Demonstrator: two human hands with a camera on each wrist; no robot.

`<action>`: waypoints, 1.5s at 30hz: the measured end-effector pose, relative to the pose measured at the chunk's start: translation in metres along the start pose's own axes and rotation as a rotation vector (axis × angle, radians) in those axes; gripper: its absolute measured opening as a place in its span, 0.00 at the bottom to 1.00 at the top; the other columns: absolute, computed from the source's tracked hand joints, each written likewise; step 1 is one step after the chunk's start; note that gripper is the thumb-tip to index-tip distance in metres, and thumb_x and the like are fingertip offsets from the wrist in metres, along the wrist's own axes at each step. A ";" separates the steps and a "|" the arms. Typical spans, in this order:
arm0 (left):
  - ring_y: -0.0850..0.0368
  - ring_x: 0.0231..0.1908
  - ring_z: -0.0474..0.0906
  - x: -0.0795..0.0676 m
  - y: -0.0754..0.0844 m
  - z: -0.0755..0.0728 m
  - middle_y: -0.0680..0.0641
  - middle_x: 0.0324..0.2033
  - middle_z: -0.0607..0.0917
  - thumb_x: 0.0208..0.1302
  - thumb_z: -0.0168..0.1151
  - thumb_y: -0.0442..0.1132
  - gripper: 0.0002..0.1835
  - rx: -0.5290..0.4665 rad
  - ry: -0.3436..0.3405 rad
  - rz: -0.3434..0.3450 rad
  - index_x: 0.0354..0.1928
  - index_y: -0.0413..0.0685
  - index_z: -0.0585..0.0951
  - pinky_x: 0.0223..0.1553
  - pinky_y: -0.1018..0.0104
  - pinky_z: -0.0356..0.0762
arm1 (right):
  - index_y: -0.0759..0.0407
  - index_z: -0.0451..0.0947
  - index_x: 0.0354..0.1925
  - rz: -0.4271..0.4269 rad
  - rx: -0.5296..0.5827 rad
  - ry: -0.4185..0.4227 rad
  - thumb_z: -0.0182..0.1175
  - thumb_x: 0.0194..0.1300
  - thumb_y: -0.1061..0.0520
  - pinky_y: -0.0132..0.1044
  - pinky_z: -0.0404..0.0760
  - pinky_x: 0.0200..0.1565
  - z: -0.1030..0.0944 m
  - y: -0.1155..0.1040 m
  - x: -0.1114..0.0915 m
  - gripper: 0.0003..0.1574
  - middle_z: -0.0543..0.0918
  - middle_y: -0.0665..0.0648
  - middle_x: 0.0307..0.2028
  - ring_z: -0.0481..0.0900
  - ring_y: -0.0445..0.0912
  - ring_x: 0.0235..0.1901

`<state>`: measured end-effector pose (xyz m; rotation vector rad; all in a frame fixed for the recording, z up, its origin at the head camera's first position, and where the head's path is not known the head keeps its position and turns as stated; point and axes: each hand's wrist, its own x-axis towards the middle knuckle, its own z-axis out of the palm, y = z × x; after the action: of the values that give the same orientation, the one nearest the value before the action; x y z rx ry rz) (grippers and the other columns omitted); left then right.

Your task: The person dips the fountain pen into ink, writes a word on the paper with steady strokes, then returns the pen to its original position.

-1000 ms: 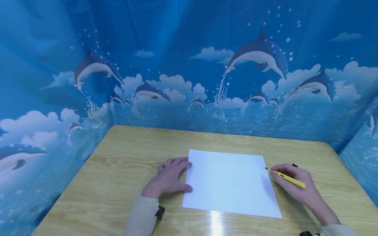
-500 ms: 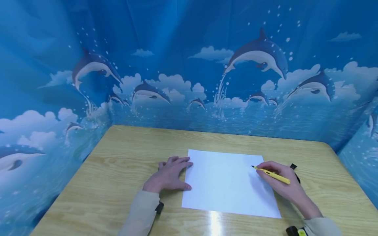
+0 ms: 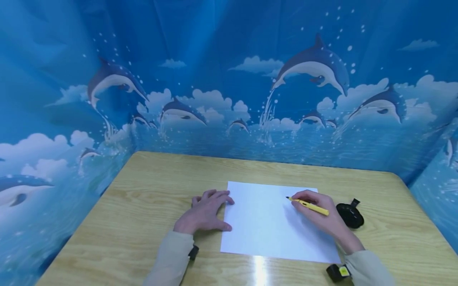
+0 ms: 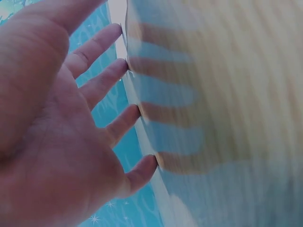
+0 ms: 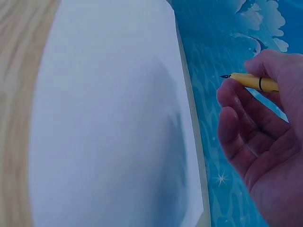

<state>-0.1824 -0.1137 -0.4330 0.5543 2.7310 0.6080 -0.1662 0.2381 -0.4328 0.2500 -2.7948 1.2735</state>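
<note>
Yellow pen [image 3: 315, 207] pinched in right fingers [image 3: 304, 194]; left fingers [image 3: 224, 198] spread; black dish-like object [image 3: 351, 216] nearby.

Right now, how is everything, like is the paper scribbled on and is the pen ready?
White paper: flat, no marks visible.
Yellow pen: uncapped, tip above the paper, not touching.
Left hand: spread, resting at the paper's left edge.
Right hand: pinching the pen.
Black object: lying on the table, too unclear to name.
Dolphin backdrop: hanging, slightly creased.
</note>
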 end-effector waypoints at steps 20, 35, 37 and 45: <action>0.37 0.79 0.52 0.000 -0.001 0.001 0.53 0.78 0.64 0.49 0.79 0.61 0.37 0.011 -0.011 0.018 0.62 0.67 0.77 0.68 0.24 0.53 | 0.56 0.86 0.47 -0.145 0.241 -0.111 0.66 0.70 0.55 0.31 0.83 0.42 0.033 -0.005 0.020 0.09 0.90 0.56 0.42 0.85 0.37 0.39; 0.37 0.79 0.51 0.000 0.001 0.002 0.52 0.78 0.65 0.48 0.81 0.57 0.30 -0.029 0.009 -0.019 0.52 0.65 0.79 0.69 0.24 0.51 | 0.55 0.87 0.47 -0.109 0.292 -0.183 0.68 0.68 0.57 0.32 0.83 0.38 0.058 -0.022 0.035 0.09 0.90 0.57 0.46 0.84 0.38 0.41; 0.37 0.79 0.52 0.000 0.000 0.002 0.52 0.78 0.65 0.48 0.81 0.58 0.29 -0.032 0.011 -0.013 0.51 0.65 0.79 0.69 0.24 0.52 | 0.54 0.87 0.47 -0.086 0.285 -0.191 0.67 0.68 0.57 0.32 0.82 0.39 0.061 -0.025 0.037 0.10 0.90 0.57 0.46 0.84 0.39 0.40; 0.36 0.79 0.52 0.001 -0.002 0.000 0.51 0.78 0.65 0.46 0.82 0.59 0.28 -0.041 -0.004 -0.002 0.45 0.65 0.77 0.68 0.25 0.52 | 0.50 0.86 0.46 -0.049 0.272 -0.226 0.68 0.67 0.56 0.32 0.80 0.38 0.073 -0.035 0.045 0.09 0.90 0.52 0.43 0.83 0.44 0.37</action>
<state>-0.1839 -0.1147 -0.4338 0.5431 2.7085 0.6596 -0.2040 0.1553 -0.4489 0.5032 -2.7620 1.7120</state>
